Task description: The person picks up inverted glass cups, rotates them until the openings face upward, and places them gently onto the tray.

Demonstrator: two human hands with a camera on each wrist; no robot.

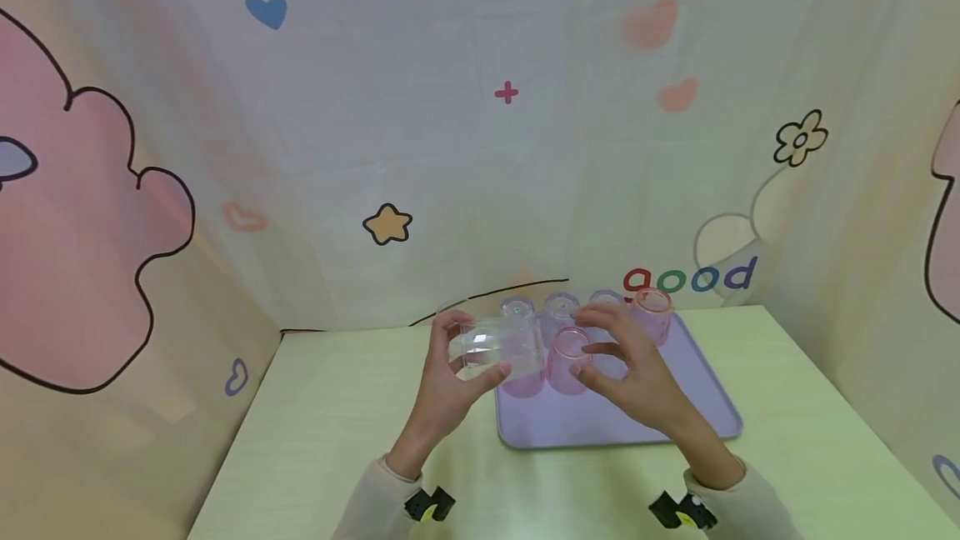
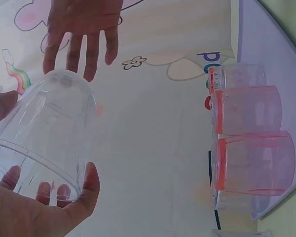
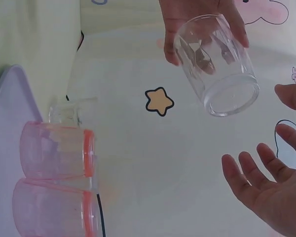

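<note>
A clear drinking cup [image 1: 495,342] is held up on its side above the tray by my left hand [image 1: 442,386]. Thumb and fingers wrap round the end near the palm, and the cup's base [image 3: 233,96] points toward my right hand [image 1: 637,369]. That hand is raised beside the cup with nothing in it, its fingers loosely spread and apart from the base in the right wrist view. Below the hands, two pink cups [image 1: 567,365] [image 2: 256,163] stand at the front of the group. In the head view the held cup overlaps the left one.
A lilac tray [image 1: 622,432] lies on the pale table [image 1: 337,440]. Several clear cups [image 1: 517,307] line its back, with another pink cup [image 1: 654,319] at the back right. A printed cloth [image 1: 450,148] hangs behind and at both sides.
</note>
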